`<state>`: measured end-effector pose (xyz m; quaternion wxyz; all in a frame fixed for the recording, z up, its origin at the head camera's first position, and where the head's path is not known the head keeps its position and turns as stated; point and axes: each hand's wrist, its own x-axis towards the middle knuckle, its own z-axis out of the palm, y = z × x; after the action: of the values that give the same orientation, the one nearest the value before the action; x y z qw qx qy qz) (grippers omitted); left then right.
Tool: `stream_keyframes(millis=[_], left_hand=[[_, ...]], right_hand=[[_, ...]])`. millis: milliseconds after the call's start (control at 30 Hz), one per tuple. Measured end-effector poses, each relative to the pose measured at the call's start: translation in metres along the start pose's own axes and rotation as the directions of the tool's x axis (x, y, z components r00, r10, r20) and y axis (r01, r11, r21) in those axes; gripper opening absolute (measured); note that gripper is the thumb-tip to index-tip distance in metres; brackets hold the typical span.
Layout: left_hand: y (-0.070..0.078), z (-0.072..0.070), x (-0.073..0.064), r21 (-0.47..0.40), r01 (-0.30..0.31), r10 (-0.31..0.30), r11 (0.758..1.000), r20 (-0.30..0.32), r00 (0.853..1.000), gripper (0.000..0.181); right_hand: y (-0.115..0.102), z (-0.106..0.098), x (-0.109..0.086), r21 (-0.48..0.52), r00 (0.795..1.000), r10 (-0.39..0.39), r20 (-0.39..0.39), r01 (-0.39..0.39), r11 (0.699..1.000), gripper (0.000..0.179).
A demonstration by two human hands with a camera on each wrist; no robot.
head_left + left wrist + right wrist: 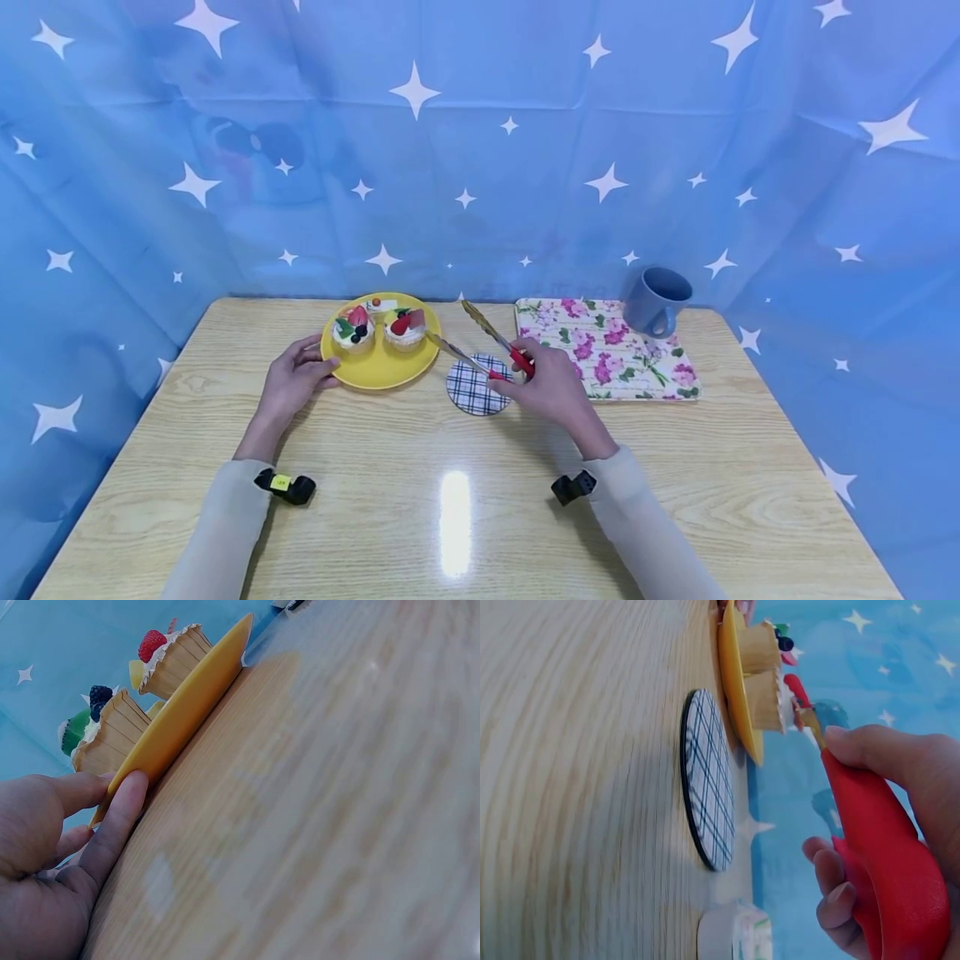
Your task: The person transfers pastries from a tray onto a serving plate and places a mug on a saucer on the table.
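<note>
1. The relation to watch, as it looks: the right cake is sitting to the left of your tongs, close by the tip of their nearer arm. In the head view it is lying outside the gap between the two tips; whether that tip is touching it, you cannot tell.
2. Your right hand is gripping the tongs by their red handles, with their arms standing apart. Their long axis is running forward and leftward from your hand, toward the plate.
3. Your left hand is pinching the plate's left rim between thumb and fingers, so it is the nearer hand to the plate and to the left cake.
4. The plate is lying left of centre, toward the far edge of the tabletop, with the curtain hanging close behind.
5. The coaster is lying below the tongs, between the plate and the tray; the mug is standing on the tray's far right part.
6. Your widest open room is stretching from the plate toward you; behind it, the curtain is probably leaving you little.
</note>
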<state>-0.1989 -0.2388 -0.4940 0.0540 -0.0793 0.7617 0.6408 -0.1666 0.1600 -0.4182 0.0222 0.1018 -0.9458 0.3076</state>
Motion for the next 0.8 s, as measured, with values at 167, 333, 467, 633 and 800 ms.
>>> stream_keyframes(millis=[167, 333, 467, 633, 800], left_hand=[[-0.001, 0.000, -0.001, -0.008, -0.010, 0.010, 1.000, 0.000, 1.000, 0.075], [-0.001, 0.000, -0.001, -0.019, -0.017, 0.017, 1.000, -0.002, 1.000, 0.074], [-0.001, 0.001, 0.000, -0.016, -0.015, 0.015, 1.000, -0.004, 1.000, 0.074], [-0.002, 0.000, 0.000, -0.012, -0.022, 0.022, 1.000, 0.002, 1.000, 0.073], [-0.003, 0.000, 0.001, -0.013, -0.022, 0.023, 1.000, 0.006, 1.000, 0.074]], right_hand=[[0.006, -0.007, -0.003, 0.005, 1.000, 0.017, -0.012, -0.017, 1.000, 0.066], [0.012, -0.012, -0.003, -0.004, 0.999, 0.030, -0.025, -0.030, 1.000, 0.073], [0.018, -0.015, -0.005, -0.007, 0.999, 0.030, -0.039, -0.030, 1.000, 0.071], [0.027, -0.021, -0.009, -0.025, 0.998, 0.043, -0.050, -0.045, 0.999, 0.068], [0.036, -0.026, -0.012, -0.023, 0.996, 0.054, -0.069, -0.056, 0.998, 0.069]])
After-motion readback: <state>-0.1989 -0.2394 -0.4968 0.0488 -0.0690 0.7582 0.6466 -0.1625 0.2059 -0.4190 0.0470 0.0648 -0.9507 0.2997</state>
